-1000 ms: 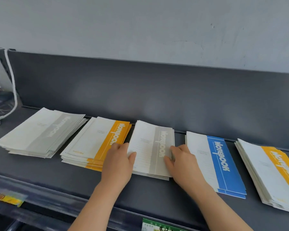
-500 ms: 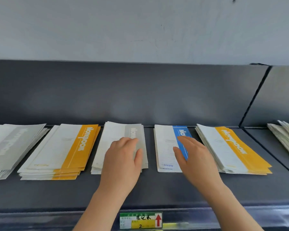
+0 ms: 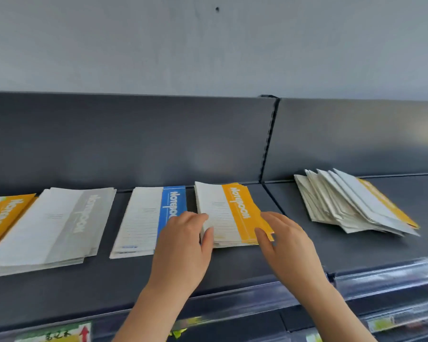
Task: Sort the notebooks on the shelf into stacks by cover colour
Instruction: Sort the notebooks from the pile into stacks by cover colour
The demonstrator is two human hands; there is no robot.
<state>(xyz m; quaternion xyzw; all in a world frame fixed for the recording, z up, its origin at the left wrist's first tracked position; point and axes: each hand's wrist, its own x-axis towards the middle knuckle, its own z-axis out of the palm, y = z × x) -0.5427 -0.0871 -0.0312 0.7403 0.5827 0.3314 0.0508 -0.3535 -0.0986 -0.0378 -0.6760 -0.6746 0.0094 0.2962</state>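
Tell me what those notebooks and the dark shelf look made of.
Notebooks: paper, with thin matt card covers; thin layered edges show in the stacks. Shelf: likely painted sheet metal; smooth dark grey, faint sheen, thin back panels meeting at a seam.

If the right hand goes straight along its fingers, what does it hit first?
The right hand points forward-left at the stack of white notebooks with orange bands; its right edge comes first. The hand looks at or almost on it, though depth is unclear.
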